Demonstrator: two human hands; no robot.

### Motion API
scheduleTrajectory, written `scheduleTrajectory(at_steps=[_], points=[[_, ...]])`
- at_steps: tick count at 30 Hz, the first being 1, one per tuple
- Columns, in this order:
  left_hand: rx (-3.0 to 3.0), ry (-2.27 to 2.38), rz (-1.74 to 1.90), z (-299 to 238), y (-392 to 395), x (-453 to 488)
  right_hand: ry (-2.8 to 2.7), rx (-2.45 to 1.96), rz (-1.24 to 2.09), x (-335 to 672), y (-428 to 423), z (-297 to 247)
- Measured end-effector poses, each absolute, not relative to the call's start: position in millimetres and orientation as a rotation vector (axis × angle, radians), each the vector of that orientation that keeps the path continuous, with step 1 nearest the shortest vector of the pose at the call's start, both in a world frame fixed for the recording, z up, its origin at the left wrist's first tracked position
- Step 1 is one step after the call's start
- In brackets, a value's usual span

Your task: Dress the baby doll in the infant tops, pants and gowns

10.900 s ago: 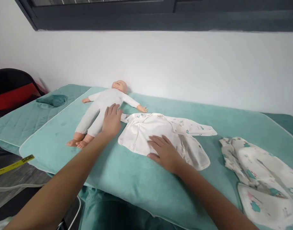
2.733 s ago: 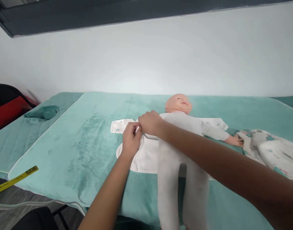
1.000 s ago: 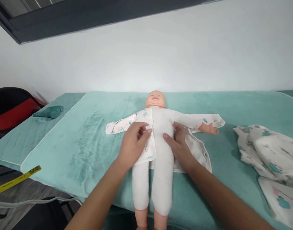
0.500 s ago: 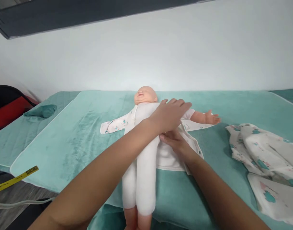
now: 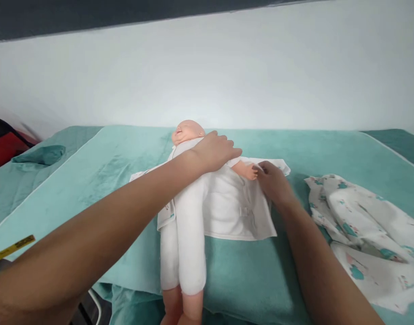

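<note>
A baby doll [image 5: 188, 198] in white undergarments lies on its back, turned a little to one side, with its bare lower legs toward me. My left hand [image 5: 215, 152] is closed over the doll's shoulder and upper arm. Under the doll a small white baby jacket [image 5: 227, 207] is spread open, its front panel out to the right. The doll's bare arm [image 5: 246, 169] bends down across that panel. Beside the doll's hand, my right hand [image 5: 273, 178] pinches the jacket's cloth near the sleeve opening; its fingertips are partly hidden.
A crumpled white patterned baby garment [image 5: 365, 225] lies to the right. Green velvety padding [image 5: 126, 144] covers the surface, with a white wall [image 5: 207, 76] behind. A yellow strip [image 5: 14, 248] pokes in at lower left, and a red and black object [image 5: 6, 142] stands at far left.
The doll's outstretched arm has come down and inward, over the jacket panel. My right hand has moved from the doll's side out to its hand. The doll has tilted slightly.
</note>
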State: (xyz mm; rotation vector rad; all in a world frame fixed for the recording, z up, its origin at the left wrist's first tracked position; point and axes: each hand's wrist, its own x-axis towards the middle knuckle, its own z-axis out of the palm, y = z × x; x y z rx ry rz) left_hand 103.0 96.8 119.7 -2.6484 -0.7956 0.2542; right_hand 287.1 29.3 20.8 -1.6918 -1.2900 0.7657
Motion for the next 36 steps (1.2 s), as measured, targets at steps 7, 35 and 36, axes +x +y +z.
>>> scheduleTrajectory(at_steps=[7,35,36], points=[[-2.519,-1.117,0.438,115.8,89.2,121.0,-0.863,-1.112,1.357,283.8,15.0,45.3],[-2.595,-1.744,-1.498,44.1,62.3,5.4,-1.335,-0.895,1.481,244.2,-10.5,26.9],[-2.603,-1.775,-1.491,36.7,53.7,-1.5,-1.307,-0.954,1.433,243.4,-9.9,24.8]])
